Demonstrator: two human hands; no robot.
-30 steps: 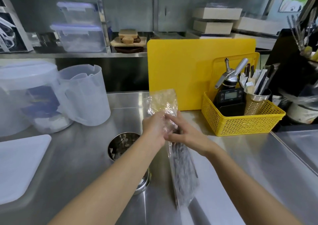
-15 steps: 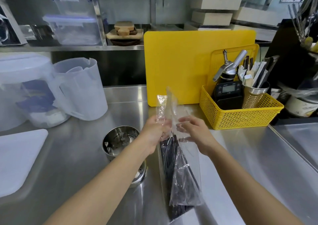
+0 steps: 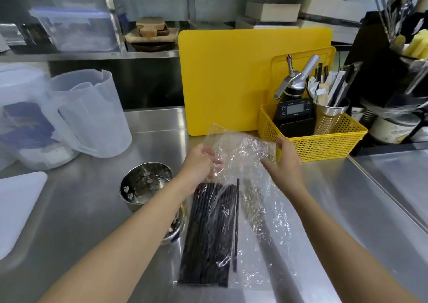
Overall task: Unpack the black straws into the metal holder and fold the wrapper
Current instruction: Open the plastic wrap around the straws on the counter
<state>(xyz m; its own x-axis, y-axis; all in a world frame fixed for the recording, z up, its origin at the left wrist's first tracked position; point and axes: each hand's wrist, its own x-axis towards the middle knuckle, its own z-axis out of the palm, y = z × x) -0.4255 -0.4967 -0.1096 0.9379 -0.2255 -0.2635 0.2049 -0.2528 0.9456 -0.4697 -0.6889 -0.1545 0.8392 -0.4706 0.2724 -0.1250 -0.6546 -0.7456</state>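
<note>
A bundle of black straws (image 3: 209, 231) lies flat on the steel counter inside a clear plastic wrapper (image 3: 254, 200). The wrapper's top end is spread wide between my hands. My left hand (image 3: 200, 163) grips its left edge and my right hand (image 3: 281, 161) grips its right edge, both just above the straws' upper ends. One straw (image 3: 236, 224) lies a little apart on the right of the bundle. The round metal holder (image 3: 148, 183) stands left of the straws, partly hidden by my left forearm.
A yellow basket (image 3: 324, 145) with a timer and utensil cup stands just behind my right hand. A yellow cutting board (image 3: 227, 80) leans at the back. Clear plastic jugs (image 3: 92, 112) stand at the left, a white board (image 3: 16, 207) lies at the far left.
The pack went from held upright to lying flat on the counter. My hands moved apart and pulled the wrapper's top wide open.
</note>
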